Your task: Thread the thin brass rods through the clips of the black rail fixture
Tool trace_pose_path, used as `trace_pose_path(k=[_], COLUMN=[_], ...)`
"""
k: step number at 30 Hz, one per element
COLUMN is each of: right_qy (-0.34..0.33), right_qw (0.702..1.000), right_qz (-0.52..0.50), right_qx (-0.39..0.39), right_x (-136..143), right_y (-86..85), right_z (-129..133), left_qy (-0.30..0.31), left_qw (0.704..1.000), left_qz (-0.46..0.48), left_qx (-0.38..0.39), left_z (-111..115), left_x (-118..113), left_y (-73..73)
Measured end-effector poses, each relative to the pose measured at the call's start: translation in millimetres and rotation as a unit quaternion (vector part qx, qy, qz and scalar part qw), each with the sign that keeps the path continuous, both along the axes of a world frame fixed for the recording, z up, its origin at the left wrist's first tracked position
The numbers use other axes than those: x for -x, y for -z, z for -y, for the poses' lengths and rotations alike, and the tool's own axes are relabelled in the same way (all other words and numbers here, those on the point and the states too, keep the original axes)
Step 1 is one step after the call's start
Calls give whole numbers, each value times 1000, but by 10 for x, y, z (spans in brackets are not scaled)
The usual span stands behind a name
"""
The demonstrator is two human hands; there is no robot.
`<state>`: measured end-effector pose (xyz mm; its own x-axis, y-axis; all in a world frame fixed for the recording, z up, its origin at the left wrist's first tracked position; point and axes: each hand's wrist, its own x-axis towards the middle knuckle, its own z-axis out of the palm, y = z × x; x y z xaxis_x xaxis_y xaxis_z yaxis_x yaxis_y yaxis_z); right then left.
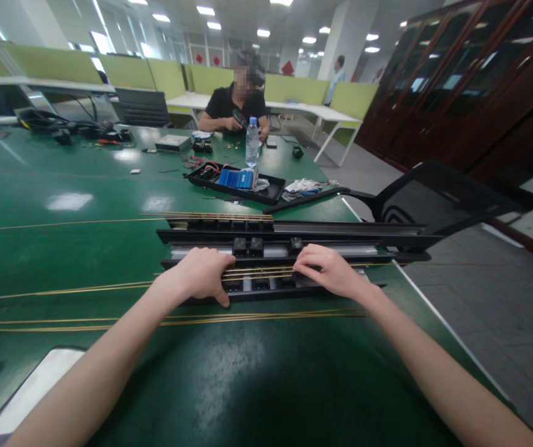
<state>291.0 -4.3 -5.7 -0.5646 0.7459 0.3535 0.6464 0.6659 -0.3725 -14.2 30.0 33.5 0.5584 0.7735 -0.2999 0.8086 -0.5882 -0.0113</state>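
Three long black rails lie side by side across the table. My left hand is clasped over the left part of the nearest black rail, thumb on its near side. Several thin brass rods run lengthwise along this rail, over dark blocks set inside it. At the right ends of these rods, the fingertips of my right hand are pinched together on a thin brass rod. Just beyond, the middle rail carries small black blocks. More brass rods lie on the farthest rail.
Loose brass rods lie nearer me on the green table. Beyond the rails are a black tray with tools and a blue box, and a water bottle. Another person sits opposite. A mesh chair stands at the right edge.
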Motion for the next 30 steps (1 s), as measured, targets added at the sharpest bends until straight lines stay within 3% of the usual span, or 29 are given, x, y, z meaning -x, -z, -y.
trace_pose_path(k=[20, 30], right_qy=[33, 55], right_qw=[981, 972], right_qz=[74, 84], right_qx=[-179, -214], right_x=[-118, -259], right_y=[122, 183], right_z=[116, 175], left_qy=[-12, -16], left_qw=[1000, 1000], left_qz=[-2, 0], left_qx=[12, 16], left_z=[0, 10], left_x=[-18, -28], left_y=[-7, -18])
